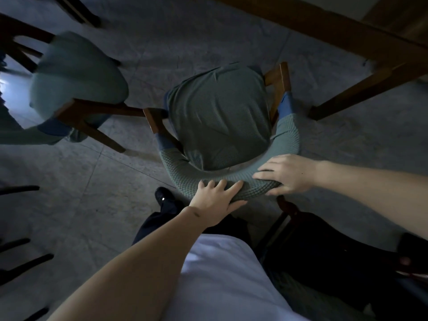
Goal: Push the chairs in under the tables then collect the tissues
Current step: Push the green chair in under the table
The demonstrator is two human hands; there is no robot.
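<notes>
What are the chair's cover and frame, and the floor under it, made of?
The chair cover looks like a grey-green stretch knit: waffle-textured and wrinkled, matte. The chair frame appears to be brown wood with a slight varnish sheen. The floor seems stone or tile: pale, mottled, with thin joint lines. The left hand and right hand grip the covered backrest.

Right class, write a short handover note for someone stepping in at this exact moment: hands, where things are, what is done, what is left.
Left hand: grips the near curve of the chair backrest, fingers over the top, thumb under.
Right hand: grips the same backrest further right.
The chair stands on the floor, seat facing the table, not yet under it.
A second chair stands to the left, also out in the open.
Done: nothing visibly finished.
Left: push this chair in, then the second one, then collect the tissues; none are in view.
</notes>
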